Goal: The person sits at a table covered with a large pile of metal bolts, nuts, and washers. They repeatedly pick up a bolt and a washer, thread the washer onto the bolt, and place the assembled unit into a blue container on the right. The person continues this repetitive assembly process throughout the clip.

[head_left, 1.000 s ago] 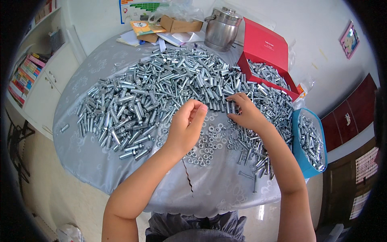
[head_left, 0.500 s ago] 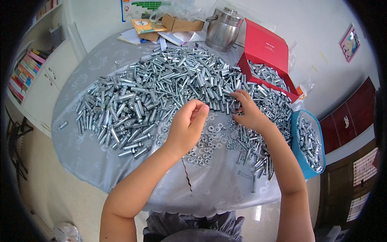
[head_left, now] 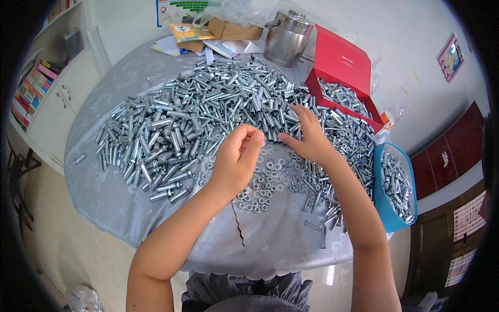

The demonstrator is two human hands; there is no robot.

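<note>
My left hand (head_left: 236, 158) is closed over the middle of the table, thumb pressed against curled fingers. Whatever it may hold is hidden. To its right, my right hand (head_left: 307, 138) has its thumb and fingers apart, with nothing seen between them. It hovers at the near edge of a big heap of metal sleeves (head_left: 265, 112). Below and between the hands lie loose nuts (head_left: 254, 200) and flat washers (head_left: 270, 177). Long thin bolts (head_left: 325, 208) are piled beneath my right forearm. Thicker bolts with sleeves and nuts (head_left: 156, 148) spread on the left.
A red box (head_left: 340, 57) with its lid up holds metal parts at the back right. Beside it, nearer me, stands a blue tub (head_left: 382, 200) of bolts. A steel pot (head_left: 286, 39) and a cardboard box (head_left: 234, 29) are at the back. The grey tablecloth (head_left: 280, 234) has a dark tear.
My right hand has moved left toward my left hand, and its fingers have spread wider. My left hand keeps its closed shape and has barely shifted.
</note>
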